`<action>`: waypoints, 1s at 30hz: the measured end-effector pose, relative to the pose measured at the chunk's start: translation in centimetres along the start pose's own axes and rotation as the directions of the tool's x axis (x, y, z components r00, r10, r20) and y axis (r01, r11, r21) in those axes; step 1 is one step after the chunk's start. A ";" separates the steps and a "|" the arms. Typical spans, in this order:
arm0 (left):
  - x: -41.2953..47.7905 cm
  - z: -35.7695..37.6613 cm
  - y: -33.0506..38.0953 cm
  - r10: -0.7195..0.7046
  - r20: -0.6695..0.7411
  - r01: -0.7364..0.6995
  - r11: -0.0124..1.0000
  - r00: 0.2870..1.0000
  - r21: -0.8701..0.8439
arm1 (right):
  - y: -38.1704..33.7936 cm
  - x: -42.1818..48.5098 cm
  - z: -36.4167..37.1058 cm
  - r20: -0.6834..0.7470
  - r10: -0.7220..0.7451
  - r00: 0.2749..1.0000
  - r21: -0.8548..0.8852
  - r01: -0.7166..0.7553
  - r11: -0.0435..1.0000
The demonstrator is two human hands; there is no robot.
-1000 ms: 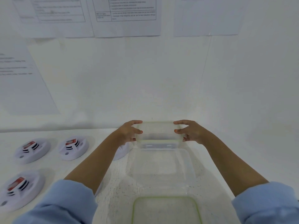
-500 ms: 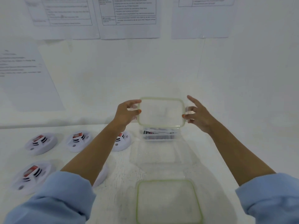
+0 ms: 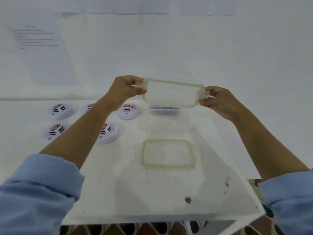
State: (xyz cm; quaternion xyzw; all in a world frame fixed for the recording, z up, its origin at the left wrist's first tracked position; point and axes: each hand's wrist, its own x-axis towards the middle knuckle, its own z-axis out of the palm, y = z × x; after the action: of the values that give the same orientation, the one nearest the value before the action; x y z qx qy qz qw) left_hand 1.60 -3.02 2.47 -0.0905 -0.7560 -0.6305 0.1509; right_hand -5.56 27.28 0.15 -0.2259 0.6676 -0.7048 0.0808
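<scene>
- lid (image 3: 172, 93) of clear plastic with a green seal is held up in the air above the far part of the tabletop (image 3: 152, 192), tilted so its flat face shows.
- left grip (image 3: 125, 89) pinches the lid's left end, thumb and fingers curled round the clip flap there.
- right grip (image 3: 218, 100) pinches the right end the same way, fingers closed on that flap.
- second lid (image 3: 167, 153), also green-rimmed, lies flat on the tabletop well below the held one.
- clear container (image 3: 162, 128) sits between the two, faint and blurred.
- smoke detectors (image 3: 128, 111), five of them, white and round, lie in two rows to the left, apart from the lids.
- printed sheet (image 3: 40, 48) hangs on the left wall.
</scene>
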 end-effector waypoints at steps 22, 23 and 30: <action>-12.8 3.3 -8.5 -0.065 0.193 -0.071 0.779 0.979 0.623 | 9.2 -10.5 2.1 -0.009 0.013 1.000 -0.571 -0.015 0.821; -12.9 3.2 -8.6 -0.109 0.210 -0.051 0.770 0.972 0.636 | 9.3 -10.4 2.1 -0.003 0.037 0.999 -0.599 -0.031 0.800; -11.7 3.2 -7.6 -0.183 0.015 0.143 0.815 0.983 0.562 | 7.0 -9.8 2.4 -0.105 0.280 0.954 -0.298 -0.299 0.907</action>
State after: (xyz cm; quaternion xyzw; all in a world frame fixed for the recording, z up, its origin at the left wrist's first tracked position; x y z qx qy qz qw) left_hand 9.72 -0.73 -9.09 0.0013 -0.9168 -0.3891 0.0905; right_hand 2.81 28.47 -8.71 -0.1132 0.7982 -0.5776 0.1279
